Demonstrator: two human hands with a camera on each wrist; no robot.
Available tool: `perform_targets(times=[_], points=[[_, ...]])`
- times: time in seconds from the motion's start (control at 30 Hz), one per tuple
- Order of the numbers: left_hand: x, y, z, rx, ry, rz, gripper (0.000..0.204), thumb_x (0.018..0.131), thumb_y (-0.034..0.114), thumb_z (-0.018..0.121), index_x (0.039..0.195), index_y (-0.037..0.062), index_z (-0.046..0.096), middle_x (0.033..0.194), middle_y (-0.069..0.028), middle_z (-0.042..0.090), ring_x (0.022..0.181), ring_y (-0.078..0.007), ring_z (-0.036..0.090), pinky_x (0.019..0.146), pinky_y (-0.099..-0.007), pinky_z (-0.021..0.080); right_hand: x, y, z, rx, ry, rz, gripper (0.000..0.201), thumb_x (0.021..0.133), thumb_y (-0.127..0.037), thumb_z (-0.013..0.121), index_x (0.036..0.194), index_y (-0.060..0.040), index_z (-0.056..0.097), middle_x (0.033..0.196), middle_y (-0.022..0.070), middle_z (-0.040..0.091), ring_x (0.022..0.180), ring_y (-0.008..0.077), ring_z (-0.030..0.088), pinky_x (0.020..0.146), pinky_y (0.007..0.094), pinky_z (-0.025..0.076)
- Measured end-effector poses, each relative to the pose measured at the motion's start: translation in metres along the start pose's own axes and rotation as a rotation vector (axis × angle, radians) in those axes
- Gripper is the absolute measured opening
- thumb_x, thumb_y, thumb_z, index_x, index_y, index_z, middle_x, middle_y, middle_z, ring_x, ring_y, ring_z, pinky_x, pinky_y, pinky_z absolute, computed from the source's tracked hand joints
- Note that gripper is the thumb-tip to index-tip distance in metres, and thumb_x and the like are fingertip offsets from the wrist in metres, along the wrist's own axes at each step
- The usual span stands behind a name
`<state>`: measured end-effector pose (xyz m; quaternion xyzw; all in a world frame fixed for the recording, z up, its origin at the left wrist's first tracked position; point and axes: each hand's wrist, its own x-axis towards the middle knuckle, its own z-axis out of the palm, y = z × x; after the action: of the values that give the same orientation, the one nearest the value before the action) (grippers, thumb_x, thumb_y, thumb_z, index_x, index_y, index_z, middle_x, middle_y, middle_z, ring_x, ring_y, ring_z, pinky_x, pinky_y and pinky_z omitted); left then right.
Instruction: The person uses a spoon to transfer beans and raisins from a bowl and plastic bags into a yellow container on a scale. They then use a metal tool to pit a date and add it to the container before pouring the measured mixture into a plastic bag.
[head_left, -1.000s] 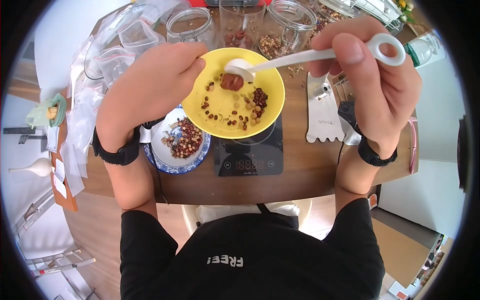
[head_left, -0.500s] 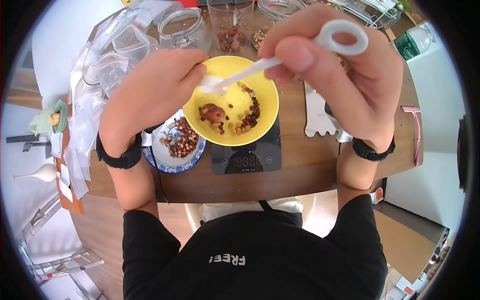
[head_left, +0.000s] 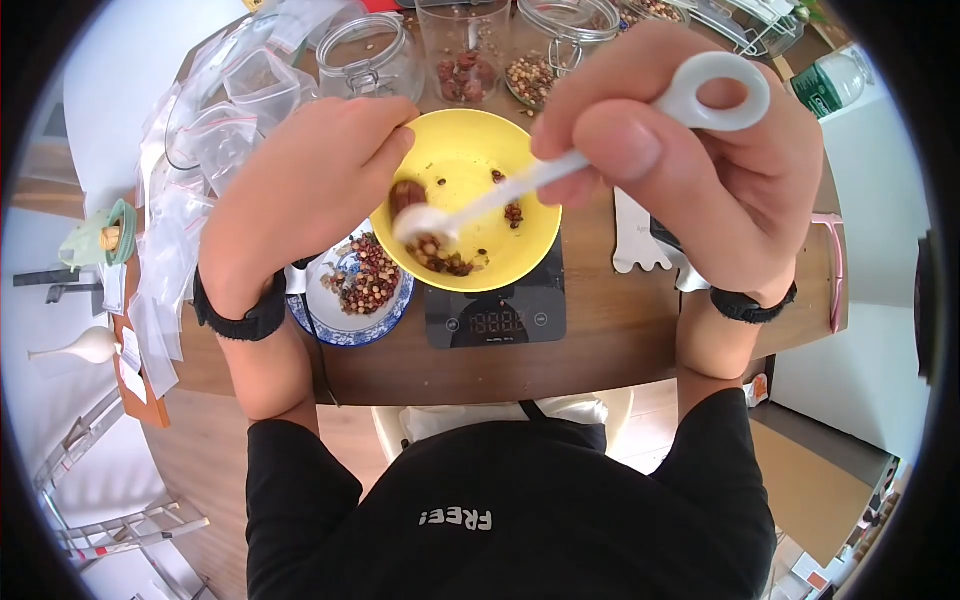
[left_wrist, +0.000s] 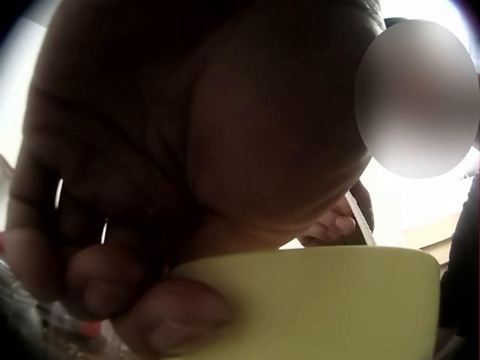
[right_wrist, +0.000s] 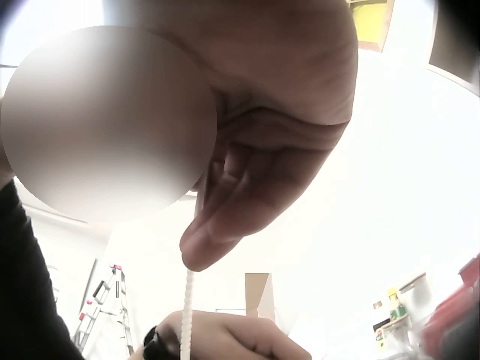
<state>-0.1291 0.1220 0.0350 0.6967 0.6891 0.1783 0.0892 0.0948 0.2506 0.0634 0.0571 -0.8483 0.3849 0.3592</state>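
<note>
My left hand (head_left: 310, 185) grips the left rim of a yellow bowl (head_left: 460, 160); in the left wrist view its fingers curl against the bowl's outer wall (left_wrist: 337, 300). Between thumb and fingers, my right hand (head_left: 700, 170) pinches a white spoon (head_left: 515, 188) with a ring-ended handle. The blurred scoop of the spoon lies inside the bowl at the left. A wrinkled reddish-brown dried fruit (head_left: 407, 194) is beside the scoop, with beans (head_left: 440, 258) clustered on the near side and several more at the right. Below the bowl sits a black kitchen scale (head_left: 495, 325).
A blue-and-white plate (head_left: 355, 337) of mixed beans sits left of the scale. Behind the bowl stand a glass jar (head_left: 370, 60), a clear cup (head_left: 465, 55) of dried fruit and a bean jar (head_left: 535, 80). Plastic bags (head_left: 220, 135) cover the left side. A white scalloped tool (head_left: 635, 235) lies right.
The spoon has swept left, then nearer me within the bowl. The dried fruit has shifted to the left wall, and beans have gathered at the near side. My left hand stays at the rim.
</note>
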Motion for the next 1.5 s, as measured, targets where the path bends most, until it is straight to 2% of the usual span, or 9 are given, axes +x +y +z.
perform_targets(times=[0.23, 0.33, 0.4, 0.5, 0.67, 0.73, 1.1, 1.2, 1.5], points=[[-0.001, 0.004, -0.007, -0.009, -0.034, -0.063, 0.023, 0.098, 0.018, 0.05, 0.099, -0.0032, 0.058, 0.083, -0.0257, 0.061, 0.083, -0.0458, 0.059, 0.072, -0.0491, 0.046, 0.02, -0.019, -0.003, -0.027, 0.096, 0.169, 0.02, 0.094, -0.015, 0.069, 0.088, 0.0043, 0.07, 0.062, 0.0077, 0.066, 0.051, 0.0137, 0.062, 0.047, 0.0263, 0.047], [-0.001, 0.004, -0.01, -0.014, -0.073, -0.106, 0.024, 0.099, 0.018, 0.051, 0.107, -0.0019, 0.06, 0.087, -0.0259, 0.062, 0.087, -0.0459, 0.059, 0.073, -0.0462, 0.046, 0.014, -0.022, -0.013, -0.198, 0.044, 0.143, 0.019, 0.094, -0.014, 0.069, 0.089, 0.0043, 0.07, 0.063, 0.0078, 0.067, 0.051, 0.0134, 0.062, 0.047, 0.0255, 0.046], [-0.001, 0.003, -0.009, -0.021, -0.076, -0.114, 0.024, 0.099, 0.018, 0.051, 0.107, -0.0018, 0.06, 0.087, -0.0258, 0.062, 0.087, -0.046, 0.059, 0.074, -0.0462, 0.046, -0.006, -0.009, -0.013, -0.087, 0.048, 0.027, 0.019, 0.096, -0.006, 0.057, 0.088, 0.0089, 0.065, 0.084, 0.0177, 0.069, 0.065, 0.019, 0.069, 0.057, 0.0241, 0.054], [-0.001, -0.002, -0.002, 0.021, -0.011, -0.026, 0.023, 0.097, 0.017, 0.048, 0.092, -0.0037, 0.056, 0.081, -0.0248, 0.061, 0.08, -0.0455, 0.059, 0.07, -0.0521, 0.045, -0.015, 0.011, -0.012, 0.138, 0.015, -0.035, 0.018, 0.096, -0.005, 0.057, 0.087, 0.0084, 0.065, 0.085, 0.0175, 0.069, 0.066, 0.0181, 0.069, 0.057, 0.0244, 0.054], [-0.002, 0.003, -0.001, 0.04, 0.049, -0.002, 0.022, 0.097, 0.017, 0.048, 0.092, -0.0039, 0.056, 0.081, -0.0249, 0.061, 0.08, -0.0454, 0.059, 0.071, -0.0516, 0.046, 0.007, -0.002, -0.001, -0.081, -0.011, -0.044, 0.019, 0.096, -0.006, 0.057, 0.088, 0.0088, 0.066, 0.085, 0.017, 0.07, 0.061, 0.0168, 0.067, 0.056, 0.0244, 0.053], [0.0, 0.002, -0.004, 0.017, 0.018, -0.042, 0.022, 0.096, 0.016, 0.048, 0.091, -0.0039, 0.056, 0.08, -0.0251, 0.061, 0.08, -0.0454, 0.059, 0.07, -0.0516, 0.046, 0.011, 0.005, -0.001, -0.118, 0.148, -0.006, 0.019, 0.093, -0.014, 0.069, 0.086, 0.004, 0.071, 0.064, 0.0081, 0.068, 0.052, 0.0129, 0.062, 0.047, 0.0249, 0.045], [0.001, -0.001, 0.0, 0.02, -0.007, -0.033, 0.023, 0.096, 0.016, 0.048, 0.09, -0.0043, 0.056, 0.079, -0.0258, 0.061, 0.079, -0.0455, 0.059, 0.07, -0.0515, 0.046, 0.004, -0.003, -0.004, -0.036, -0.098, -0.044, 0.019, 0.097, -0.006, 0.057, 0.089, 0.0082, 0.067, 0.085, 0.0168, 0.07, 0.064, 0.0166, 0.068, 0.056, 0.0235, 0.053], [-0.001, 0.003, -0.004, 0.013, 0.025, -0.033, 0.023, 0.096, 0.016, 0.048, 0.093, -0.0041, 0.057, 0.079, -0.0257, 0.06, 0.079, -0.0454, 0.059, 0.07, -0.0515, 0.046, 0.01, 0.006, 0.005, -0.132, 0.171, -0.089, 0.019, 0.092, -0.013, 0.07, 0.084, 0.0048, 0.071, 0.067, 0.0087, 0.069, 0.053, 0.0112, 0.062, 0.048, 0.024, 0.046], [0.0, 0.0, -0.008, -0.047, -0.064, -0.1, 0.025, 0.099, 0.018, 0.05, 0.107, -0.0031, 0.06, 0.085, -0.0249, 0.062, 0.082, -0.0437, 0.059, 0.073, -0.0438, 0.047, 0.003, -0.008, -0.004, -0.124, 0.212, 0.023, 0.025, 0.097, -0.019, 0.068, 0.09, 0.0042, 0.07, 0.072, 0.0107, 0.071, 0.058, 0.0122, 0.062, 0.052, 0.026, 0.048]])
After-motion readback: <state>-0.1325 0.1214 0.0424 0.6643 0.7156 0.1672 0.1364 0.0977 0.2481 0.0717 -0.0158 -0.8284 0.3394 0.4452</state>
